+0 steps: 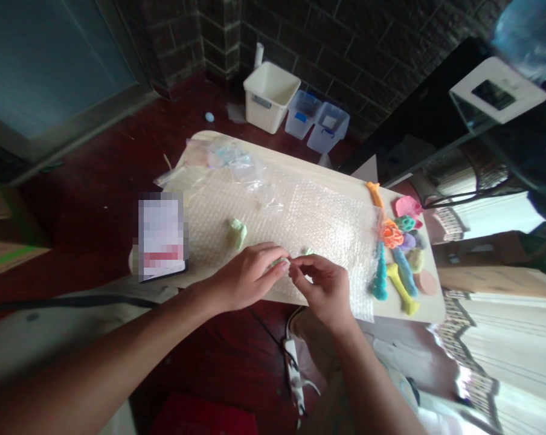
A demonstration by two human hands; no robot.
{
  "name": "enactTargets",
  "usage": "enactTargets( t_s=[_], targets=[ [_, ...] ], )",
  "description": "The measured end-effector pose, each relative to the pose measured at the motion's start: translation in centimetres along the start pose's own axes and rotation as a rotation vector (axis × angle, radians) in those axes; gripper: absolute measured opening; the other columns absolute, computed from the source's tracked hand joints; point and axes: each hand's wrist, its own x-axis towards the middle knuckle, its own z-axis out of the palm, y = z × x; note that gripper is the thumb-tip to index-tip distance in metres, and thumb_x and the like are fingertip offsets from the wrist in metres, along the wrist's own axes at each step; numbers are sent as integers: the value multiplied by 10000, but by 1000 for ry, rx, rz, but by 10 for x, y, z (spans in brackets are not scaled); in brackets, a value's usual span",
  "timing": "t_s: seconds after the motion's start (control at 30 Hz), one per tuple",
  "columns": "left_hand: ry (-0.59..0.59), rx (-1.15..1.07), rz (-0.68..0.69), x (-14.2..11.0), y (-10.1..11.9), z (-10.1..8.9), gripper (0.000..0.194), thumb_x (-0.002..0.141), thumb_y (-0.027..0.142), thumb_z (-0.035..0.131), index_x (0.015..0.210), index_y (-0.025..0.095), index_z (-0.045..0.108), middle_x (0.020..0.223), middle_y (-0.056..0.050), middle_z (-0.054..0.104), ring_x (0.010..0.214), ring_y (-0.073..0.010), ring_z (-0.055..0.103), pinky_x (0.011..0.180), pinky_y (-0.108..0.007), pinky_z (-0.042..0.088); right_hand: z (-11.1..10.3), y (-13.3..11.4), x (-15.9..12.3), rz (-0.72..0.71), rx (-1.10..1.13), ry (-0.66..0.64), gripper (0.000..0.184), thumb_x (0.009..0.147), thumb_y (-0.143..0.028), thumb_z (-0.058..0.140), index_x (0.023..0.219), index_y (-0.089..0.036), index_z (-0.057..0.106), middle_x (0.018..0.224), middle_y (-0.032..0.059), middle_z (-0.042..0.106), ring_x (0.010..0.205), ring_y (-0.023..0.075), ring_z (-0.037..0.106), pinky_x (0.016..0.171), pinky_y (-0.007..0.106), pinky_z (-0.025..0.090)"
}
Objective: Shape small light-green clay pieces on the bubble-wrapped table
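My left hand (250, 275) pinches a small piece of pale green modelling clay (279, 262) between thumb and fingers, above the near edge of the table. Close against it, my right hand (322, 284) is closed, its thumb and fingertips meeting at the end of the same piece. Whether those right fingertips grip the clay or only touch it is hard to see. A larger pale green clay lump (237, 233) rests on the bubble wrap (327, 217) to the left. Just beyond my fingers lies a small green bit (307, 251), partly hidden.
Coloured clay shapes, among them an orange flower-like one (391, 233) and a yellow bone-like one (402, 290), lie at the table's right end. Clear plastic bags (241, 163) are at the back left, a tablet (162, 235) at the left edge. Bins (273, 96) stand on the floor behind.
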Motion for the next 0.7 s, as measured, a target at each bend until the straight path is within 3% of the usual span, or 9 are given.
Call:
enactTargets(
  t_s=[0.1, 0.23, 0.4, 0.7],
  targets=[
    [17, 60, 43, 0, -1, 5, 198, 1063, 256, 505, 1080, 170, 682, 1024, -71, 706, 996, -220, 661, 900, -345, 504, 1, 1, 1, 95, 138, 21, 94, 848, -275, 795, 840, -184, 771, 723, 27, 752, 605, 138, 641, 584, 260, 509],
    [81, 130, 84, 1, -5, 7, 150, 1035, 210, 573, 1133, 167, 678, 1067, -84, 709, 1052, -242, 657, 935, -388, 523, -2, 0, 6, 154, 256, -23, 166, 857, -351, 805, 854, -186, 802, 729, 32, 747, 647, 146, 637, 631, 281, 524],
    [140, 200, 126, 1, -9, 6, 205, 990, 146, 649, 1191, 174, 682, 1103, -85, 712, 1084, -248, 653, 958, -407, 550, -2, 0, 7, 239, 275, -5, 219, 796, -374, 870, 912, -189, 853, 726, 46, 765, 641, 156, 639, 628, 303, 533],
    [107, 280, 155, -3, -8, 6, 221, 933, 77, 704, 1137, 160, 715, 1062, -76, 704, 1056, -244, 648, 936, -391, 565, 3, 2, 7, 244, 235, -30, 245, 774, -394, 874, 793, -162, 797, 673, 29, 725, 562, 125, 583, 536, 259, 472]
  ],
)
